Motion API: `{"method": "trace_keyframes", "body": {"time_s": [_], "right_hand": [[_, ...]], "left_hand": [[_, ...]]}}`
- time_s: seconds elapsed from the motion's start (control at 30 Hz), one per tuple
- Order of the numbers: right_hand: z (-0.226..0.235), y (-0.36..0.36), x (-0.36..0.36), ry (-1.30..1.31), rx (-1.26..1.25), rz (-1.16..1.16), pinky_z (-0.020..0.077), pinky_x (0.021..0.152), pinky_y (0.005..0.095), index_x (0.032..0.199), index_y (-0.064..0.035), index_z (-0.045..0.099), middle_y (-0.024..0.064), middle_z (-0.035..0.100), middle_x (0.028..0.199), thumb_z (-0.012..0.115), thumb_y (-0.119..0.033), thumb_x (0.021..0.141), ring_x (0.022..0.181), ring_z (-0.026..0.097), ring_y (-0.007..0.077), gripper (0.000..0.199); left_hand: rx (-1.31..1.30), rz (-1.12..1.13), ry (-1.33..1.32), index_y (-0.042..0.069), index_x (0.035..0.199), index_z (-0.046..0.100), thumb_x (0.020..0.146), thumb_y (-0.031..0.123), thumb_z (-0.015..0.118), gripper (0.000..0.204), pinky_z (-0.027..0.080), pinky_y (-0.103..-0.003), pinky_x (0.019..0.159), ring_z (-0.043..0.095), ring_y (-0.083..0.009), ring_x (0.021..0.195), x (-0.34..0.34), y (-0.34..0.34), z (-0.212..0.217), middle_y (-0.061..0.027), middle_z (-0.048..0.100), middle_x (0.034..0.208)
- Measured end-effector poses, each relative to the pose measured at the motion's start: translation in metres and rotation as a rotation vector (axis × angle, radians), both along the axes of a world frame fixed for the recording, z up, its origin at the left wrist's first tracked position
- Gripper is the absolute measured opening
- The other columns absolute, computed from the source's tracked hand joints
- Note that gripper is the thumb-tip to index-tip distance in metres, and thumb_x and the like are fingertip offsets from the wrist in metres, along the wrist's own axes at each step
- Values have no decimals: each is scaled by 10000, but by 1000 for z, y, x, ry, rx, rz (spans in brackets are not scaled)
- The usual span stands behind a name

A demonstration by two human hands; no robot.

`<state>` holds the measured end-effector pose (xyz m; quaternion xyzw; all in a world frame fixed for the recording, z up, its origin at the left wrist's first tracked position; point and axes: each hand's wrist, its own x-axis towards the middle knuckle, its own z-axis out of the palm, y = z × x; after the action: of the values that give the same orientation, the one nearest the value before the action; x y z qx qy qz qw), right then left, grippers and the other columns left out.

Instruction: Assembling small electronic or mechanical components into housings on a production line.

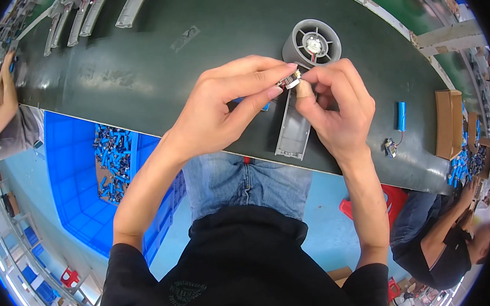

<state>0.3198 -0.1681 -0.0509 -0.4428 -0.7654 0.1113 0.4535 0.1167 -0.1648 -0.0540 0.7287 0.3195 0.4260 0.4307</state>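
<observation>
Left hand (218, 103) has what looks like a small circuit board (292, 81) pinched between thumb and fingertips, over the upper end of an open grey handle shell (294, 136). A blue battery cell (265, 106) peeks out below it. Right hand (338, 99) has thumb and index finger close together at the board's other side; can't tell if they're gripping or just touching. I'd guess the board is light, stiff and kinda fragile, so take it by the edges and don't tug any wires. The shell's probably light, slick plastic, best held by its side walls.

Around that, from the left: co-worker in grey (10, 134), blue bin (69, 167) with loads of cells, curved grey shells (94, 15) on the dark green surface (147, 74), round spoked housing (290, 50), wired blue cell (401, 116), cardboard box (445, 125), co-worker in black (437, 256).
</observation>
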Motion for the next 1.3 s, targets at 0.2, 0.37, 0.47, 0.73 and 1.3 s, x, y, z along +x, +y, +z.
{"method": "trace_keyframes", "body": {"time_s": [0.2,0.37,0.47,0.73,1.3], "right_hand": [[-1,-3,-2,42,-22,-26,426,452,233,879,-56,691,4,597,752,781,-10,740,522,537,74,172],[0,-3,1,128,-188,22,353,446,214,905,-39,706,-17,522,638,778,-29,794,504,455,38,132],[1,-6,1,280,-408,25,293,452,197,904,-26,695,-51,471,594,768,-37,824,508,394,8,109],[1,-4,3,238,-376,65,328,520,173,933,-8,649,-72,540,675,696,22,866,581,441,-7,87],[1,-3,-1,157,-180,53,342,505,186,883,3,649,-3,578,738,716,67,799,578,457,34,124]], "left_hand": [[17,10,-5,-9,1222,671,883,-63,599,350,508,-322,878,646,-250,1056,-1,1,1,-165,668,1183],[23,15,-26,-7,1216,676,852,-79,623,375,489,-336,937,632,-262,1113,-2,1,-1,-160,662,1204],[15,9,-29,-8,1211,679,845,-81,634,376,492,-334,934,632,-261,1106,-1,2,-1,-158,660,1207],[-80,3,12,-24,1218,671,901,-58,602,327,496,-275,837,630,-188,992,-1,0,3,-131,662,1134],[-25,5,51,-58,1214,649,946,-47,519,297,521,-298,858,645,-222,1019,2,-2,4,-164,657,1141]]}}
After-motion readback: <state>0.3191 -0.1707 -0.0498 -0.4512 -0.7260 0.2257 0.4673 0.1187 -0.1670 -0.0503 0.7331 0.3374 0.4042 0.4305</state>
